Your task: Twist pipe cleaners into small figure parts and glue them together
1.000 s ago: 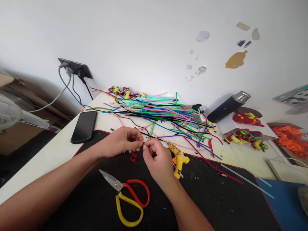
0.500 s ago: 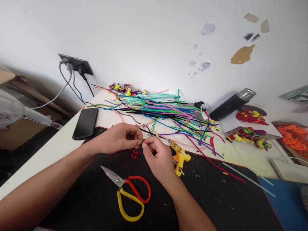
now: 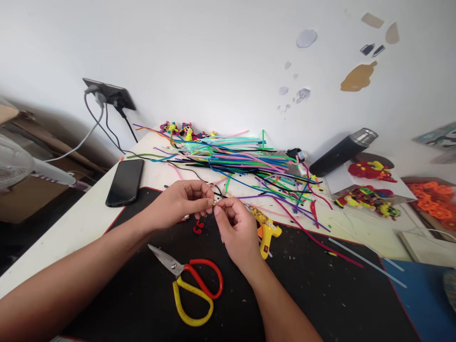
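My left hand (image 3: 192,202): thumb and fingertips pinched on a tiny piece (image 3: 214,203), too small to identify.
My right hand (image 3: 238,225): pinching that same piece, above the mat's far part.
Close by: red curled bits (image 3: 198,228) lie just under my fingers; the yellow glue gun (image 3: 265,240) rests just right of my right hand.
Nearer me: scissors (image 3: 185,280), red and yellow handles between my forearms.
Beyond: heaped pipe cleaners (image 3: 242,161) block the table's wall side; a phone (image 3: 124,183) lies left, a flask (image 3: 344,152) stands right.
Mat edge and room: the black mat (image 3: 320,294) spreads right, scrap-flecked, to its red border beside a blue surface (image 3: 423,289).
Brown box (image 3: 420,180): orange pieces (image 3: 434,202) fill it.
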### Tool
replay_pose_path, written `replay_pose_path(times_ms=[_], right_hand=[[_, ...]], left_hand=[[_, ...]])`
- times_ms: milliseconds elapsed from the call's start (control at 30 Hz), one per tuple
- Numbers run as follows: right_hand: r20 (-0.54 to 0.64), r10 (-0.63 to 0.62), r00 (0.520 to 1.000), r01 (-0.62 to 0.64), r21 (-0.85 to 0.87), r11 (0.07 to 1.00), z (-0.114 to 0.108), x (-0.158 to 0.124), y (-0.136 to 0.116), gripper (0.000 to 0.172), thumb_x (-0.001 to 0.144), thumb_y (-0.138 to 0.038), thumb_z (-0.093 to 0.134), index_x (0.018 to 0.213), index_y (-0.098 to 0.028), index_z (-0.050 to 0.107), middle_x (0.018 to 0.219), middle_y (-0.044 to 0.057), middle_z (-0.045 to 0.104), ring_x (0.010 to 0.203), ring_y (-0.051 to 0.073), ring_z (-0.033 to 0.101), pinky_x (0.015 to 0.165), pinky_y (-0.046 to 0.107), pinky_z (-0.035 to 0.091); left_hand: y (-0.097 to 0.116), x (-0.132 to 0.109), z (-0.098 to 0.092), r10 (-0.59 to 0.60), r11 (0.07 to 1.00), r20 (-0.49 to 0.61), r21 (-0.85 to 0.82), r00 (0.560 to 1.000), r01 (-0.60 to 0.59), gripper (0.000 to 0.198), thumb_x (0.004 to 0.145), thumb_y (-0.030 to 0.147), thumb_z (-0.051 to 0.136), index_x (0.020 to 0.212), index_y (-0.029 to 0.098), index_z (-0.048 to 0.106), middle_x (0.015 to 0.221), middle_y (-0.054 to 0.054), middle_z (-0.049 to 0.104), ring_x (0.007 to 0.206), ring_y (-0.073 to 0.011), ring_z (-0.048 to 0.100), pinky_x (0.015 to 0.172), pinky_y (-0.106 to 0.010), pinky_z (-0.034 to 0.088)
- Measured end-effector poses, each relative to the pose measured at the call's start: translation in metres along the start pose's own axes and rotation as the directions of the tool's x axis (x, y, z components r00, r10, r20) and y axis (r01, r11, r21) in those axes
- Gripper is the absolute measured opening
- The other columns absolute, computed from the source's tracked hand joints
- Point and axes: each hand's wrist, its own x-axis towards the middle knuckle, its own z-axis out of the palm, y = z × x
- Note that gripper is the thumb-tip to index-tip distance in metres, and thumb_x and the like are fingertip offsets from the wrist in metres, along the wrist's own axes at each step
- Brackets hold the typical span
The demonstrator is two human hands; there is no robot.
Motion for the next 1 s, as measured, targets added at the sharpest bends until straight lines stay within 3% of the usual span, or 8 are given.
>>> replay_pose_path(times_ms=[633,1000], right_hand=[[-0.026,0.004,1.0,-0.003,0.036,0.999,0.0,0.0,-0.001,0.015,0.1,-0.037,0.064,0.097,-0.023,0.064,0.069,-0.004,0.062,0.044,0.01,0.045,0.042,0.024,0.033],[0.008,-0.042,0.999,0.043,-0.059,0.997,-0.001,0.001,-0.009,0.012,0.096,-0.031,0.064,0.087,-0.023,0.063,0.057,-0.009,0.045,0.049,0.011,0.038,0.048,0.025,0.028]], left_hand=[[0.0,0.003,0.007,0.029,0.995,0.032,-0.096,0.999,-0.026,0.029,0.081,0.038,0.088,0.084,0.015,0.07,0.073,0.0,0.072,0.062,-0.0105,0.061,0.061,-0.022,0.05],[0.004,0.002,-0.004,-0.011,1.0,0.109,0.003,0.994,0.011,0.022,0.08,0.031,0.085,0.084,0.015,0.07,0.073,0.0,0.072,0.062,-0.0096,0.06,0.059,-0.019,0.049]])
